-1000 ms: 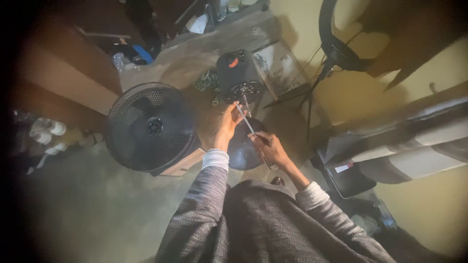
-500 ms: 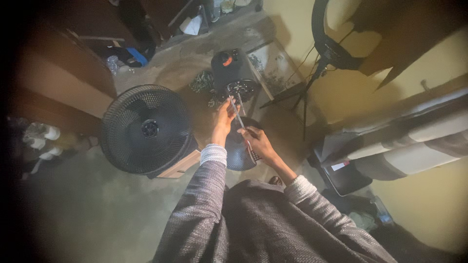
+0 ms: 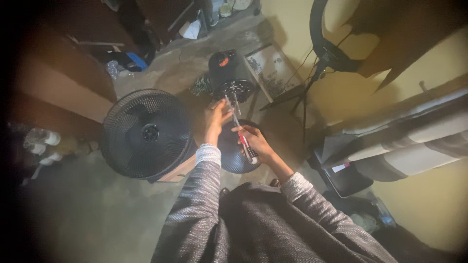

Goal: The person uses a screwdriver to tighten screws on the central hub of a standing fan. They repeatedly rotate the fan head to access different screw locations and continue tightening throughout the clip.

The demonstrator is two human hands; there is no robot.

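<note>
A screwdriver with a red and black handle and a long thin metal shaft is gripped in the right hand, fingers closed around the handle, at the centre of the frame. Its shaft runs up and to the left, where the tip end is steadied by the left hand, whose fingers are pinched near the shaft; whether they actually touch it cannot be told in the dim light. The tip points toward the black fan motor housing standing on the floor just above the hands, rounded, hard and plastic-looking, with an orange knob on top and a ring of bright metal at its front. By the look of it, the tool is being lined up with a fastener on that front; careful aiming and a straight, firm push would be called for. A round black wire fan guard, a fine radial mesh, lies at centre left, and a second dark domed guard sits under the hands. The concrete floor looks rough and dusty.
</note>
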